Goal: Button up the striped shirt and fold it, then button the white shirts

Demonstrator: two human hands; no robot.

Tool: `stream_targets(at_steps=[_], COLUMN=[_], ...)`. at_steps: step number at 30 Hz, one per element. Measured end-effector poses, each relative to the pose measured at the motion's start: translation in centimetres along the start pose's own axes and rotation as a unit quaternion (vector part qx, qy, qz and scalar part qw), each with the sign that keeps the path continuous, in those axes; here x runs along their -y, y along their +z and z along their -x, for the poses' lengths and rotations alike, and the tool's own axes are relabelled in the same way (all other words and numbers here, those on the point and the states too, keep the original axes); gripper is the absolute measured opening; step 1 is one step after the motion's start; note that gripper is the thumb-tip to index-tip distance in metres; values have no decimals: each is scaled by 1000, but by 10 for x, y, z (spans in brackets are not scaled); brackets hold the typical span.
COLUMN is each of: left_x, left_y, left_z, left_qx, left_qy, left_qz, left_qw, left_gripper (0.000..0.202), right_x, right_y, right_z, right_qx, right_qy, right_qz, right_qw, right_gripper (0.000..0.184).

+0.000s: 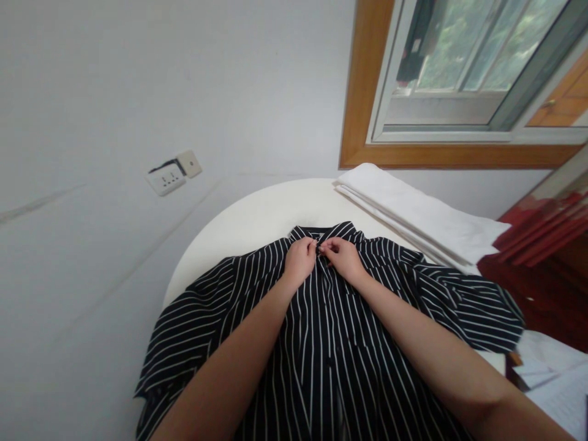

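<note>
A black shirt with white stripes [316, 324] lies spread front side up, its collar at the far end and its short sleeves out to both sides. Just below the collar, my left hand [301, 260] pinches the front edge of the shirt. My right hand [342, 257] pinches the same spot from the other side, thumb and forefinger together. The fingertips of both hands nearly meet at the placket. Whether a button sits between them is too small to make out. Farther down, the front hangs in loose vertical folds.
Under the shirt is a round white table [257, 205]. Folded white cloth [408, 208] lies at its back right edge. A wall socket [168, 177] is on the left, a wood-framed window [362, 110] behind. Papers [560, 380] and red fabric [551, 226] are at the right.
</note>
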State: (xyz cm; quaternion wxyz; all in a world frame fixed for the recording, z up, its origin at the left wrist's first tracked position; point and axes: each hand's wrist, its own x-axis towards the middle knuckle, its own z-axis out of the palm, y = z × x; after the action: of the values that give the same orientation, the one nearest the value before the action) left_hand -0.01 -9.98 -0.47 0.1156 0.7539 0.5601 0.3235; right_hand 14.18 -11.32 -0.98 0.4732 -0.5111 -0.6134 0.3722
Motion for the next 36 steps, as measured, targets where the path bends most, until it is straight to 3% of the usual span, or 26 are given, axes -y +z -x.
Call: stream_targets(at_steps=[9,18,27,36], left_x=[-2,1,1,0], left_y=[-5,-1,1,0], left_z=[0,1,3,2], left_qx=[13,5,-7,-3], left_qy=[15,12,10,9], left_qz=[32,88,39,16], left_qw=[999,996,999,1000], left_gripper=[22,12,12,9], right_x=[-5,-7,-6,-1], right_y=[-1,-2,-2,-3], right_z=[0,-2,-1,-1], right_qx=[-24,-26,-34,-22], right_qy=[-50,-64,-114,-80], right_qz=[81,87,144,110], right_qw=[995,994,982,990], right_gripper=[9,11,17,11])
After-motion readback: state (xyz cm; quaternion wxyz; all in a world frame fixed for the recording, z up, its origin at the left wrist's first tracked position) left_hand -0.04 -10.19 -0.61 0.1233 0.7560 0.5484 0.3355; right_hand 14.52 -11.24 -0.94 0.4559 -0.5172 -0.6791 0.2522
